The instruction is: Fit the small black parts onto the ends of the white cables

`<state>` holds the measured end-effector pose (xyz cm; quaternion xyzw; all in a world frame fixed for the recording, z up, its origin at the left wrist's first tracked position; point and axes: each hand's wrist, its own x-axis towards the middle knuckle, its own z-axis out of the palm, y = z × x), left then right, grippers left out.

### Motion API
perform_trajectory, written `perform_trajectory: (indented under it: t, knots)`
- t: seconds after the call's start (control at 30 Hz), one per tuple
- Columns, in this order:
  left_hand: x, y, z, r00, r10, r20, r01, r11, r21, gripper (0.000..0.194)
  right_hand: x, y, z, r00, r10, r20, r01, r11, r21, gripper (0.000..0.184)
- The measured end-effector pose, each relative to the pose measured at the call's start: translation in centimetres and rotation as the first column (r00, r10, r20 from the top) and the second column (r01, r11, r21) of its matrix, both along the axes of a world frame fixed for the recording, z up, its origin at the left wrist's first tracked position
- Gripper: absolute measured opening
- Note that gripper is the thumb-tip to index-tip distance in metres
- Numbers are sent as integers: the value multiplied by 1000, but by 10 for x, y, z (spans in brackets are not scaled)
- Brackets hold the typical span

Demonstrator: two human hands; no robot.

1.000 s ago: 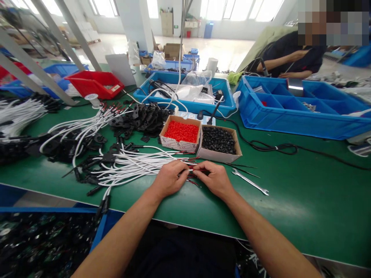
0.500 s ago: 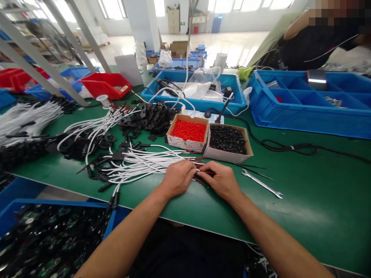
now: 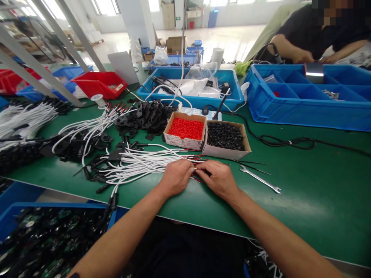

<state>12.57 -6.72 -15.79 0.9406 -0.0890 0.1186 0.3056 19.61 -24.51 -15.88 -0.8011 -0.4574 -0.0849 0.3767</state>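
One white cable [image 3: 195, 168] is pinched at its end in the closed grips of the left hand [image 3: 179, 175] and right hand [image 3: 218, 177], over the table [image 3: 313, 197]; near the right hand, an open-ended wrench [image 3: 260, 179] is seen.

Seeing bunch of slim white round cables [image 3: 145, 164] on my remote feed, thin red ends pointing right, loosely fanned on green tabletop [image 3: 313, 197]. One tip's pinched between left hand [image 3: 178, 175] and right hand [image 3: 218, 177].

green worktop [image 3: 313, 181], white cables [image 3: 145, 162], red wires [image 3: 199, 156]. red bits [image 3: 187, 128], box [image 3: 182, 142] whitish with dark print. black bits [image 3: 226, 136]. silver wrench [image 3: 261, 179]. divided bin [image 3: 307, 114] blue, smaller bin [image 3: 97, 87] red.
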Motion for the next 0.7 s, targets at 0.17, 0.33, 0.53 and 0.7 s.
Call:
perform_trajectory:
  t: [0.17, 0.33, 0.53, 0.7]
  knots:
    - [1, -1, 0, 1000, 6, -5, -6, 999, 54, 26, -1, 3, 1, 996, 9, 92, -2, 998, -68, 14]
    - [-2, -2, 4, 998, 55, 3, -55, 990, 132, 25, -3, 6, 6, 982, 45, 181, -37, 998, -47, 14]
    - [-2, 0, 4, 994, 105, 4, -105, 993, 53, 25, 0, 11, 2, 989, -10, 148, 3, 999, 48, 14]
    - [-2, -4, 0, 992, 125, 25, -126, 991, 41, 26, -3, 7, 2, 998, -66, 11, 65, 995, 77, 12]
